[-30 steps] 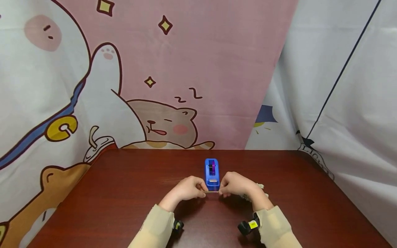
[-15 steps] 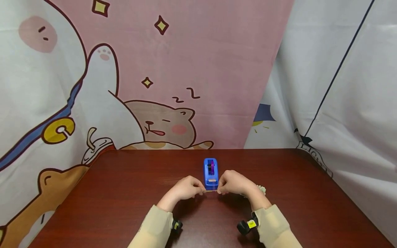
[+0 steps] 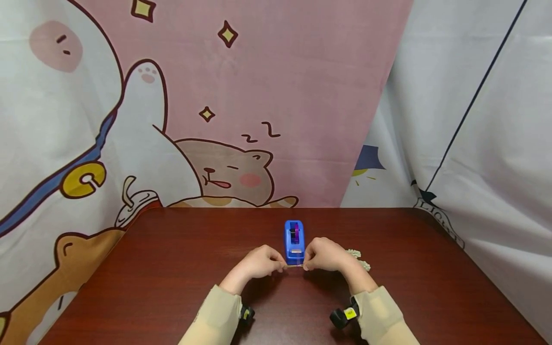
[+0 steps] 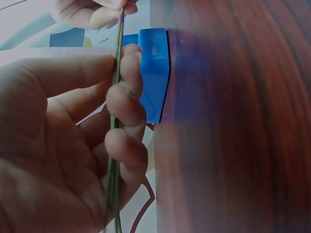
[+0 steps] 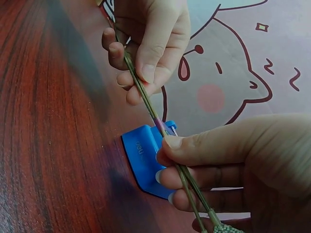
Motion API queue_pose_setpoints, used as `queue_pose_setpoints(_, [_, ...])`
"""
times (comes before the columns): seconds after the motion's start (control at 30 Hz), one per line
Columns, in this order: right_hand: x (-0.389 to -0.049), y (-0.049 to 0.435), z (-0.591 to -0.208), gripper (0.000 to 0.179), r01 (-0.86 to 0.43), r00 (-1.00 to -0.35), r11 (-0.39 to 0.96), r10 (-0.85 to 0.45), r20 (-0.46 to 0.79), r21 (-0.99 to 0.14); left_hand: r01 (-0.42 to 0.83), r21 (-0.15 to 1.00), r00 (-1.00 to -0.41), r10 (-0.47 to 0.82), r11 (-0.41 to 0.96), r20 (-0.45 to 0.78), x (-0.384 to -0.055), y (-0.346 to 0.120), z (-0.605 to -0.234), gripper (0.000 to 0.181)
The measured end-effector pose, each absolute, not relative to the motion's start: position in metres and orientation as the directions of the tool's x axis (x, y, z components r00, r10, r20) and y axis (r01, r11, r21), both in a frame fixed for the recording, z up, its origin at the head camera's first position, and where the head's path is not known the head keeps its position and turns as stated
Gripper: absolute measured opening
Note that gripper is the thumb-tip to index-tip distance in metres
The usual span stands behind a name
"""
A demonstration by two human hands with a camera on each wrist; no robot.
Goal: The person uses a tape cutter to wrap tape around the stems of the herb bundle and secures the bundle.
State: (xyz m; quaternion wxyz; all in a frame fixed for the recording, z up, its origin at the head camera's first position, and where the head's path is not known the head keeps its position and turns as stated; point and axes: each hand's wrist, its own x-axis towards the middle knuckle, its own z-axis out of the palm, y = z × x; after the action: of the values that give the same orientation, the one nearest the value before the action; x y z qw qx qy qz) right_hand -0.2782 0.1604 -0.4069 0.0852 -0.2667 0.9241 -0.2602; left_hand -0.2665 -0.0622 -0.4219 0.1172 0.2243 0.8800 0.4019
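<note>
My left hand (image 3: 263, 262) pinches a few thin green flower stems (image 5: 141, 90) between thumb and fingers; they run on past its curled fingertips. Farther along the same stems, my right hand (image 3: 326, 255) grips them with thumb and index finger. A purple band, seemingly tape (image 5: 160, 125), wraps the stems just beside the right thumb. Pale, bumpy flower heads (image 3: 364, 265) stick out beyond the right wrist, and one shows at the bottom of the right wrist view. Directly behind the stems stands a blue tape dispenser (image 3: 295, 258) with a purple roll (image 3: 296, 233).
All this is over a dark reddish-brown wooden table (image 3: 194, 287). A pink and white cartoon cloth (image 3: 310, 96) hangs at its back and left, and a white cloth (image 3: 487, 167) borders the right side. Black wrist cameras (image 3: 339, 317) sit below both forearms.
Both hands stay nearly in place with the stems between them. The flower heads have turned about the stems' axis, and two now show above the right wrist. The view shifts slightly.
</note>
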Motion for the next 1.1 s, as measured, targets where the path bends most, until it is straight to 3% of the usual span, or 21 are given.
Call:
queue_pose_setpoints(0.3, [-0.2778, 0.1608, -0.4085, 0.02, -0.44, -0.855, 0.74, -0.519, -0.016, -0.509, 0.389, 0.691, -0.847, 0.531, 0.61, 0.009, -0.2667, -0.0619, -0.4227, 0.018])
queue_pose_setpoints(0.8, [-0.2765, 0.1576, -0.4056, 0.021, -0.409, -0.874, 0.774, -0.484, -0.035, -0.484, 0.344, 0.735, -0.87, 0.493, 0.584, 0.016, -0.2642, -0.0612, -0.4222, 0.013])
queue_pose_setpoints(1.1, [-0.2778, 0.1554, -0.4083, 0.023, -0.4, -0.888, 0.792, -0.459, -0.017, -0.461, 0.378, 0.689, -0.885, 0.459, 0.618, 0.074, -0.2684, -0.0605, -0.4266, 0.007])
